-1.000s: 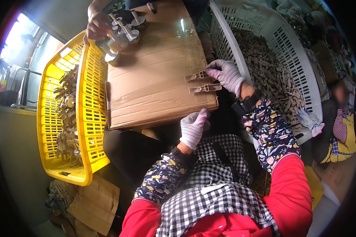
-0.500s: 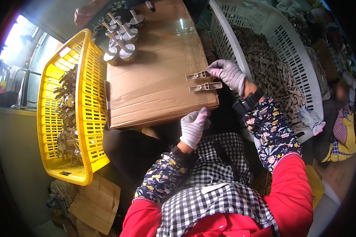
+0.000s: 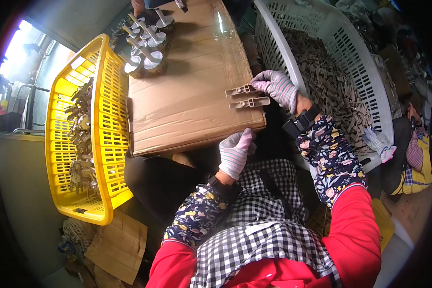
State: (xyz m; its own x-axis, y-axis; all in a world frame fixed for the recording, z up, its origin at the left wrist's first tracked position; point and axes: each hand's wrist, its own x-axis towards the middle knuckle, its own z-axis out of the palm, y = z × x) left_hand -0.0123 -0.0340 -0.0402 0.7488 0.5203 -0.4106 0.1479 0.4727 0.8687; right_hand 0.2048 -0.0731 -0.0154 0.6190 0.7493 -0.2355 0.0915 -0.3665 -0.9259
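Two small grey-beige clip-like pieces lie side by side on the right edge of a cardboard box (image 3: 192, 105). My right hand (image 3: 278, 90), in a striped glove, pinches the right end of the farther clip-like piece (image 3: 240, 90). The nearer clip-like piece (image 3: 249, 102) rests just below it, untouched. By the box's near right corner, my left hand (image 3: 235, 153) is closed, its fingertips close against the front edge. Whatever it may hold is hidden.
Several round pots with upright sticks (image 3: 153, 61) stand at the box's far left. A yellow basket (image 3: 101, 139) of parts is on the left. On the right, a white basket (image 3: 293, 62) holds many similar pieces, with a loose glove (image 3: 378, 143) on its rim. Another person's hand (image 3: 138, 6) shows beyond the pots.
My hands and the two clip-like pieces have hardly moved. The other person's hand at the far left has shifted right, toward the pots.
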